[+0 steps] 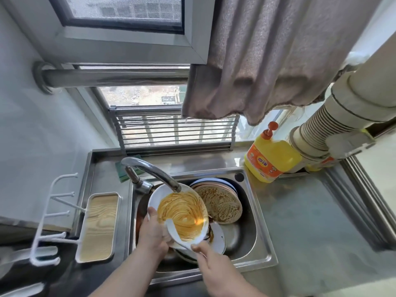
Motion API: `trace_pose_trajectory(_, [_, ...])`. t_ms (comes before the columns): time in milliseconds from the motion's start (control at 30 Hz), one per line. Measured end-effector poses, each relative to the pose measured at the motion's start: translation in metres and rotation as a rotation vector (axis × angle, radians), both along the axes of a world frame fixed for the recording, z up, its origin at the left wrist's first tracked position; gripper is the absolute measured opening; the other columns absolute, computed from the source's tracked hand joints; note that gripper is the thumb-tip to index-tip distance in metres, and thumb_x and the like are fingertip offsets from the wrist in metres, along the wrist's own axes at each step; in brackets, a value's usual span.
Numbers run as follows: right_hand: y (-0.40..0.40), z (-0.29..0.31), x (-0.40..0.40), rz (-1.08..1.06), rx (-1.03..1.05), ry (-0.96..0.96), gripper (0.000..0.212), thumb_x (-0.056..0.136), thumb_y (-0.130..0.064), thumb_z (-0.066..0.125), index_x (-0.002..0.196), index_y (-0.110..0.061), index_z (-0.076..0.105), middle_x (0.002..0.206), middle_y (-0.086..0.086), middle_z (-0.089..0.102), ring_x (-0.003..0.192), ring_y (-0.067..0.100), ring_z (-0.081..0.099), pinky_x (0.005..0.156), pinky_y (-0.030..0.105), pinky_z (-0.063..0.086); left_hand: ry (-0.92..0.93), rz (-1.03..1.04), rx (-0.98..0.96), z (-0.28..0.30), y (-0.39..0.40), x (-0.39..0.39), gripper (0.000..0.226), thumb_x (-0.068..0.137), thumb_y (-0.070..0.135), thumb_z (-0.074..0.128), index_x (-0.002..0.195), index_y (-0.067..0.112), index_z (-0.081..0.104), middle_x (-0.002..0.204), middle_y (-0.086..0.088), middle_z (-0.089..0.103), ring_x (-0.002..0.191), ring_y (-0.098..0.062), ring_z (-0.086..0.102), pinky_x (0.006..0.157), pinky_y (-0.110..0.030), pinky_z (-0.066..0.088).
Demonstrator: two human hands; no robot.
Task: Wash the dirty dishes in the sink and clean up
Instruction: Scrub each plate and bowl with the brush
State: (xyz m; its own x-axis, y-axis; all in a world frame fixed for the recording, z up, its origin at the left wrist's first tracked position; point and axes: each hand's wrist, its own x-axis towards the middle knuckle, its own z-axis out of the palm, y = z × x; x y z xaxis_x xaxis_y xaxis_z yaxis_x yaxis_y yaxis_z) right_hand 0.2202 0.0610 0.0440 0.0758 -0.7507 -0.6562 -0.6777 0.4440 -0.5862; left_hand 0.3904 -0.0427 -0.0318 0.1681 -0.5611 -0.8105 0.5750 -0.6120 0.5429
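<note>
Plate (pixel 182 215) is the job right now: white, smeared w/ orange-brown sauce in swirls over nearly the whole face, one wiped-clean streak near its lower left edge. My left hand (pixel 153 230) grips its left rim, thumb (pixel 152 213) curled over the top edge, other fingers hidden underneath, so can't tell how they lie. Tilted toward me like this, I reckon, so water runs off into the sink (pixel 260 228) instead of pooling. My right hand (pixel 209 262) pinches something thin and white at the plate's near edge, maybe a cloth or a utensil handle, can't tell which; fingers pressed together round it. Plate sits directly under the faucet (pixel 154 170) spout, held above the basin, prob. to catch the stream, tho I see no clear water flow. Right of the faucet, leaning in the basin, a stack of dishes (pixel 220 205) w/ brown speckled residue on the front one; more dirty plates lie below the one I hold. Further right of the faucet, on the counter, the yellow detergent bottle (pixel 271 159) w/ orange pump, within reach for soap. Behind the faucet, a green sponge (pixel 121 170) and a roll-up drying rack (pixel 173 130) by the window. Left of the faucet, a white tray (pixel 99 227) w/ wood-look base.
</note>
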Motion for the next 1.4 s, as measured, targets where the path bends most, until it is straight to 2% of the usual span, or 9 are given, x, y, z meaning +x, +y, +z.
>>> trace_pose_trajectory(233, [-0.023, 0.0, -0.098, 0.14, -0.006, 0.409, 0.029, 0.108, -0.047, 0.028, 0.136, -0.053, 0.034, 0.105, 0.008, 0.072, 0.097, 0.034, 0.069, 0.082, 0.043, 0.057, 0.059, -0.13, 0.01, 0.005, -0.007, 0.018, 0.039, 0.109, 0.049, 0.037, 0.127, 0.021, 0.057, 0.117, -0.022, 0.075, 0.107, -0.042, 0.073, 0.087, -0.062, 0.059])
trace_pose_trajectory(433, [0.01, 0.007, -0.045, 0.175, 0.054, 0.227, 0.027, 0.106, -0.049, 0.034, 0.131, -0.058, 0.038, 0.118, 0.007, 0.072, 0.111, 0.028, 0.068, 0.092, 0.037, 0.053, -0.023, -0.101, -0.034, 0.006, -0.016, 0.021, 0.035, 0.111, 0.043, 0.04, 0.125, 0.021, 0.064, 0.118, -0.019, 0.075, 0.108, -0.041, 0.071, 0.092, -0.063, 0.056])
trace_pose_trajectory(633, [-0.012, -0.002, -0.08, 0.218, -0.009, 0.403, 0.032, 0.107, -0.049, 0.028, 0.139, -0.054, 0.03, 0.111, 0.008, 0.072, 0.101, 0.033, 0.069, 0.083, 0.041, 0.055, -0.079, -0.187, -0.098, 0.016, -0.019, 0.026, 0.031, 0.111, 0.04, 0.043, 0.122, 0.022, 0.065, 0.109, -0.013, 0.079, 0.102, -0.036, 0.074, 0.08, -0.05, 0.059])
trace_pose_trajectory(767, [0.016, 0.006, -0.035, 0.237, 0.048, 0.228, 0.039, 0.1, -0.056, 0.031, 0.139, -0.06, 0.03, 0.112, 0.007, 0.073, 0.106, 0.027, 0.07, 0.086, 0.035, 0.052, -0.112, -0.149, -0.109, 0.02, -0.024, 0.02, 0.028, 0.11, 0.039, 0.046, 0.121, 0.022, 0.066, 0.113, -0.014, 0.076, 0.105, -0.036, 0.072, 0.088, -0.052, 0.057])
trace_pose_trajectory(900, [-0.004, -0.005, -0.072, 0.227, 0.033, 0.392, 0.035, 0.108, -0.05, 0.029, 0.142, -0.059, 0.031, 0.116, 0.007, 0.071, 0.107, 0.031, 0.069, 0.076, 0.037, 0.047, -0.117, -0.142, -0.129, 0.02, -0.021, 0.027, 0.027, 0.109, 0.038, 0.048, 0.118, 0.023, 0.069, 0.11, -0.014, 0.078, 0.103, -0.036, 0.073, 0.089, -0.052, 0.057])
trace_pose_trajectory(1000, [-0.004, -0.002, -0.061, 0.232, 0.038, 0.365, 0.036, 0.107, -0.049, 0.03, 0.141, -0.058, 0.03, 0.117, 0.011, 0.071, 0.109, 0.032, 0.068, 0.084, 0.038, 0.052, -0.132, -0.146, -0.116, 0.023, -0.02, 0.023, 0.027, 0.109, 0.038, 0.048, 0.115, 0.022, 0.069, 0.11, -0.014, 0.078, 0.105, -0.038, 0.072, 0.093, -0.056, 0.056])
trace_pose_trajectory(1100, [0.016, 0.003, -0.027, 0.243, 0.039, 0.266, 0.037, 0.104, -0.052, 0.034, 0.139, -0.062, 0.03, 0.116, 0.007, 0.073, 0.109, 0.026, 0.069, 0.091, 0.036, 0.054, -0.158, -0.183, -0.103, 0.022, -0.017, 0.017, 0.026, 0.111, 0.036, 0.045, 0.112, 0.022, 0.068, 0.11, -0.015, 0.076, 0.104, -0.037, 0.071, 0.085, -0.049, 0.057])
trace_pose_trajectory(1200, [0.005, -0.009, -0.057, 0.159, 0.058, 0.313, 0.033, 0.108, -0.049, 0.031, 0.14, -0.056, 0.038, 0.119, 0.007, 0.073, 0.11, 0.027, 0.069, 0.082, 0.035, 0.049, -0.162, -0.214, -0.088, 0.027, -0.008, 0.017, 0.028, 0.112, 0.036, 0.043, 0.115, 0.021, 0.066, 0.108, -0.014, 0.076, 0.097, -0.032, 0.072, 0.073, -0.038, 0.055])
trace_pose_trajectory(1400, [-0.057, -0.011, -0.059, 0.043, -0.071, 0.329, 0.027, 0.107, -0.049, 0.021, 0.128, -0.052, 0.038, 0.102, 0.004, 0.072, 0.087, 0.03, 0.066, 0.076, 0.044, 0.056, -0.071, -0.341, 0.042, 0.024, 0.023, 0.001, 0.039, 0.111, 0.046, 0.037, 0.125, 0.021, 0.063, 0.108, -0.016, 0.079, 0.106, -0.039, 0.073, 0.09, -0.059, 0.059])
